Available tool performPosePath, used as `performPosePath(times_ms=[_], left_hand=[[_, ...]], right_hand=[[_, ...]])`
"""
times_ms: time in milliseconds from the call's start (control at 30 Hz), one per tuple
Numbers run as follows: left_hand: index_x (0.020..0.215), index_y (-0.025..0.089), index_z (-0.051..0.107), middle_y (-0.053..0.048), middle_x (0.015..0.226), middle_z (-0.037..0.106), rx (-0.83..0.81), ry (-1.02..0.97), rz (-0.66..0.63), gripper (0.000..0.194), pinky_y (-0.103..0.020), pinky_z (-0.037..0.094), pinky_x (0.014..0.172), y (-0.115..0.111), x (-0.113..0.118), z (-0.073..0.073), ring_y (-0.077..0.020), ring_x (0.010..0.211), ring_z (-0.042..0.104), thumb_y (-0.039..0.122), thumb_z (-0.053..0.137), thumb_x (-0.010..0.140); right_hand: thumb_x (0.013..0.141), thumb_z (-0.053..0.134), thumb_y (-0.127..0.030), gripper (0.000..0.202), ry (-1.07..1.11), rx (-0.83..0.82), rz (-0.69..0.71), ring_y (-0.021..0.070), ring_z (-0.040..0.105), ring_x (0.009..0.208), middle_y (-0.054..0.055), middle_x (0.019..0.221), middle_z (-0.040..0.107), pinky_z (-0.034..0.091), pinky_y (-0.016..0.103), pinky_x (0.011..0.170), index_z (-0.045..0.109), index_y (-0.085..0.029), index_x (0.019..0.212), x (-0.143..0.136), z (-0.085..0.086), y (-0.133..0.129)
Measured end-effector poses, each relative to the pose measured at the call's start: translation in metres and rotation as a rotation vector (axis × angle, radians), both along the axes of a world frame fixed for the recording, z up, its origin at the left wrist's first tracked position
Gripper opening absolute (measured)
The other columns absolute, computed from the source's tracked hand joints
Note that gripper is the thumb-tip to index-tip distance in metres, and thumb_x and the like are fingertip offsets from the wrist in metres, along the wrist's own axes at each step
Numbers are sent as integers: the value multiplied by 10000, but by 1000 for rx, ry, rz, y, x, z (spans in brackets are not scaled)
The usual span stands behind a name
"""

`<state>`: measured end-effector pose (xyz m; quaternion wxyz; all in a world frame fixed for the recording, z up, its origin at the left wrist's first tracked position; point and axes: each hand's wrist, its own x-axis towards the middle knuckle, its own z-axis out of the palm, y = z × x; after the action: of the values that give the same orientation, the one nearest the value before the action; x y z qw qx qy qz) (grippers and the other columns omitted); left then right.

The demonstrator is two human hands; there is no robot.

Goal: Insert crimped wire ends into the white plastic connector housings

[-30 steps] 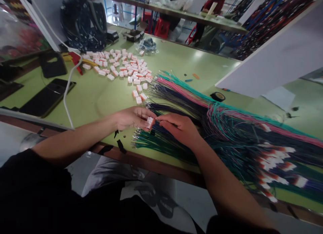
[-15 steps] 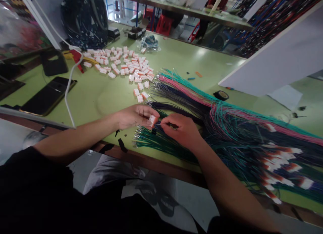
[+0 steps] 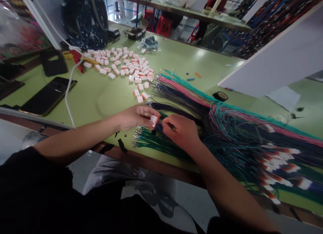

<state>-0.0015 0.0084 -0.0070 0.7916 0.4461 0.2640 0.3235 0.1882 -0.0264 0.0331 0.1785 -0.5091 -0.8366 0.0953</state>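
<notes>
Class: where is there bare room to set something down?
On the green tabletop, one patch lies between the white cable, orange-white plastic connectors and the left hand; another, with small coloured scraps, between long teal wires and its far edge. Crowded: around the right hand, over bundled dark wires.

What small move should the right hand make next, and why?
Probably ease the right hand slightly toward the white-and-orange connector: the left hand grips it, orange side facing the right hand's pinch, with a small gap between. What the pinch holds is too fine to tell.
</notes>
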Motion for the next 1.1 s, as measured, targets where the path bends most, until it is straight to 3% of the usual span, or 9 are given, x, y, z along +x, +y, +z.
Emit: performPosePath(times_ms=[300, 400, 533, 667, 900, 1033, 1100], left_hand=[[910, 127, 677, 3, 768, 699, 53, 145, 91, 295, -285, 525, 755, -8, 6, 4, -107, 722, 645, 35, 699, 631], [912, 136, 686, 5, 775, 701, 49, 178, 103, 279, -288, 520, 765, -9, 8, 2, -107, 726, 646, 51, 699, 646], [936, 134, 682, 1, 777, 704, 50, 183, 122, 301, -285, 521, 753, -7, 8, 1, -104, 714, 644, 61, 699, 645], [969, 130, 678, -11, 804, 707, 58, 197, 112, 339, -301, 519, 774, -5, 7, 1, -107, 724, 644, 77, 712, 636], [915, 141, 687, 5, 761, 712, 60, 191, 85, 307, -283, 526, 744, -5, 8, -4, -109, 710, 650, 65, 721, 619], [920, 135, 684, 3, 760, 706, 93, 193, 6, 292, -287, 524, 737, -4, 6, 0, -109, 708, 648, 76, 715, 635], [928, 126, 683, 0, 747, 697, 127, 196, -29, 284, -302, 519, 752, -4, 4, 3, -112, 713, 645, 74, 704, 649]], right_hand=[[757, 467, -260, 217, -5, 14, -56, 121, 456, 552, 5, 559, 567, 266, 246, 524, 569, -201, 575, -7, -9, -1], [755, 492, -260, 192, 39, -47, -76, 117, 456, 545, 0, 571, 584, 269, 237, 516, 590, -202, 601, -8, -13, 2], [760, 513, -235, 146, 178, -201, 7, 102, 496, 554, -14, 628, 625, 329, 214, 542, 630, -190, 687, 0, -10, 8], [744, 521, -186, 134, 180, -157, 31, 98, 497, 563, -18, 620, 613, 336, 214, 565, 619, -182, 654, 5, -8, 9], [789, 508, -204, 174, 151, -163, 64, 104, 539, 598, -4, 665, 654, 354, 216, 586, 661, -184, 708, 1, -19, 8], [817, 505, -271, 204, 129, -309, 197, 124, 599, 687, 2, 799, 705, 413, 226, 640, 692, -190, 837, 19, 0, 20], [823, 498, -275, 228, 76, -287, 143, 153, 625, 781, 16, 902, 713, 441, 253, 698, 692, -199, 914, 37, 13, 34]])
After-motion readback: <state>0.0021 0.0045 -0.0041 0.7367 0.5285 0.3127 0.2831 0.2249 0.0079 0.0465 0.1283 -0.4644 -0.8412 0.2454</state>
